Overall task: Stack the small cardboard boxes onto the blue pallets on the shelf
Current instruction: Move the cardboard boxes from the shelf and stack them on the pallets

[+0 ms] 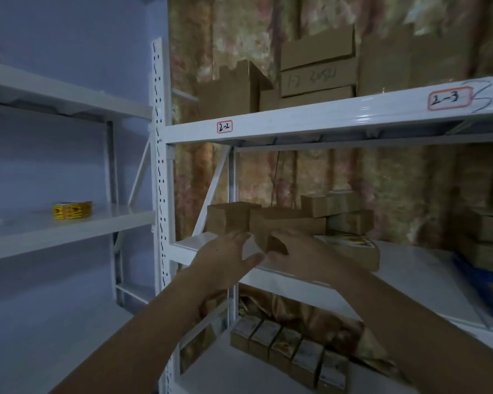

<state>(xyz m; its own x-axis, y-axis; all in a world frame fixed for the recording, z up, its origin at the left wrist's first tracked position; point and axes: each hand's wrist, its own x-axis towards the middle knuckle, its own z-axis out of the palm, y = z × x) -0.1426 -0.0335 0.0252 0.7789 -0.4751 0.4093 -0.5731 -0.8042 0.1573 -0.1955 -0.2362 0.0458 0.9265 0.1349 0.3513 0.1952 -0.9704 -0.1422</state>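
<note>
At the shelf [410, 268], two hands, left hand [225, 255], right hand [293, 251], grip one cardboard box [271, 231].

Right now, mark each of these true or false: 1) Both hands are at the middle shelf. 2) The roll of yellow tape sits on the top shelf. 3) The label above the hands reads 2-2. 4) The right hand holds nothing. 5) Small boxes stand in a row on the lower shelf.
1) True: the left hand and the right hand reach to the middle shelf.
2) False: the roll of yellow tape sits on the left rack's middle shelf.
3) True: the label reads 2-2.
4) False: it grips a small cardboard box.
5) True: a row of small boxes stands there.
</note>
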